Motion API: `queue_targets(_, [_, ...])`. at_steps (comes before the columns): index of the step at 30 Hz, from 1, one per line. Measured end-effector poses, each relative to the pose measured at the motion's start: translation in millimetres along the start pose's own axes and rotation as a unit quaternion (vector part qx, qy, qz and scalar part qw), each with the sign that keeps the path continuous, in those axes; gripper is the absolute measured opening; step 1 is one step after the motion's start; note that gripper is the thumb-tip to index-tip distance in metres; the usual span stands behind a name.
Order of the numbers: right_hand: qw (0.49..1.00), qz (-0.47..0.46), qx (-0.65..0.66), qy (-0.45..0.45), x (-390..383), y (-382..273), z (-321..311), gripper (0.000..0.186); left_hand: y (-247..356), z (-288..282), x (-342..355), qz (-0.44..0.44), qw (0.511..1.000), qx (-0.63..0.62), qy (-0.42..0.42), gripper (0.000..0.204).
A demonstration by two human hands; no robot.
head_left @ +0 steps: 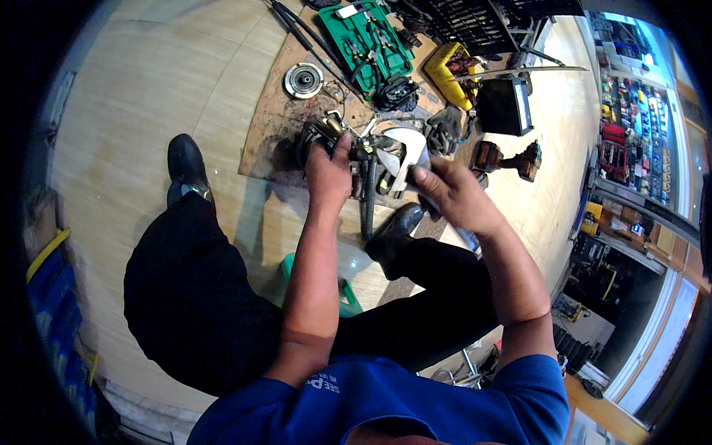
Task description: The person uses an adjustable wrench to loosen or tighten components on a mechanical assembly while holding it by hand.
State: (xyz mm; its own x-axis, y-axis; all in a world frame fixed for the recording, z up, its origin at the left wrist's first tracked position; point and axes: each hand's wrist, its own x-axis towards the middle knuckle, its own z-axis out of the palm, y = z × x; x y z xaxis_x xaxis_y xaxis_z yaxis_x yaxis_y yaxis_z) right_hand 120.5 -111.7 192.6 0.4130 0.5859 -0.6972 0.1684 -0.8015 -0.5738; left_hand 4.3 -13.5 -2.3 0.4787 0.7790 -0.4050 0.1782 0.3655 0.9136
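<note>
In the head view, two hands work at one metal tool [405, 144], which sits at the centre, over the lower edge of one brown board [270, 119]. The left hand [328, 174] is closed round the tool's dark 10 o'clock end; the right hand [450, 190] pinches its pale guard at 4 o'clock, thumb on top. Whether guard and body are joined, I cannot tell.

Clockwise from the tool: one green case [356, 33] at 12, one yellow tray [443, 72] between 1 and 2, one black box [498, 107] at 2, one drill [507, 159] at 3, one round disc [304, 79] between 10 and 11. Two shoes flank the board, at 9 and 5.

Bare floor [141, 96] opens wide beyond the board's 9 o'clock edge; a narrower strip runs past the drill at 3.
</note>
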Motion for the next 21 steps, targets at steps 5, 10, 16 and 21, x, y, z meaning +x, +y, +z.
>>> queue_targets(5, [0.991,-0.026,-0.12,-0.06,16.0,-0.8,-21.5,0.04,0.5,-0.4,0.4,-0.003,1.0,-0.002,0.012,0.044])
queue_targets(10, [0.982,-0.082,-0.144,-0.085,30.6,10.7,-16.6,0.034,6.3,-0.1,0.1,-0.015,1.0,-0.004,0.004,0.044])
queue_targets(16, [0.969,-0.109,-0.202,-0.091,39.4,2.1,-19.6,0.037,11.3,-2.2,-0.8,-0.029,0.999,0.04,0.009,0.046])
queue_targets(21, [0.97,-0.083,-0.204,-0.105,44.7,-2.7,-19.8,0.039,10.2,-3.0,-0.6,-0.015,0.999,0.042,0.01,0.045])
